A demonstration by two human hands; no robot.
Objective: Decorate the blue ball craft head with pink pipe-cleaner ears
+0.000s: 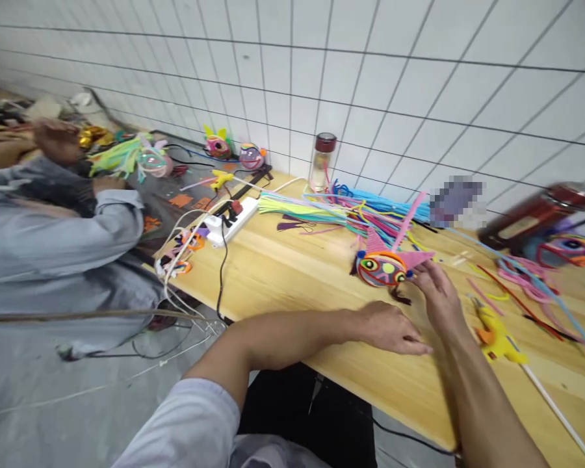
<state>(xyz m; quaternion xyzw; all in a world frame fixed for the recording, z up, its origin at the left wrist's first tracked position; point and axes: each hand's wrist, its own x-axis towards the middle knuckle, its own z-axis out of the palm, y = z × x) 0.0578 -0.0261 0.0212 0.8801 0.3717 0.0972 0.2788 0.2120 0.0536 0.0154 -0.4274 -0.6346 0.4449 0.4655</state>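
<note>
A pipe-cleaner animal-face ornament [381, 268] has pink pointed ears, yellow ringed eyes and dark tassels. It sits at the middle right of the wooden table. My right hand [437, 292] pinches the edge of it by the right-hand ear. Nearer to me, my left hand [389, 327] hovers over or rests on the table, back upward, its fingers curled together; whatever they may hold is hidden. A yellow glue gun [498, 335] lies just right of my right forearm.
Pipe cleaners [312, 208] in many colours lie along the wall. A clear bottle [323, 162] and a dark red flask [541, 214] stand at the back. A white power strip [234, 224] with cords sits left. Beside it works a co-worker in a grey sleeve [78, 227].
</note>
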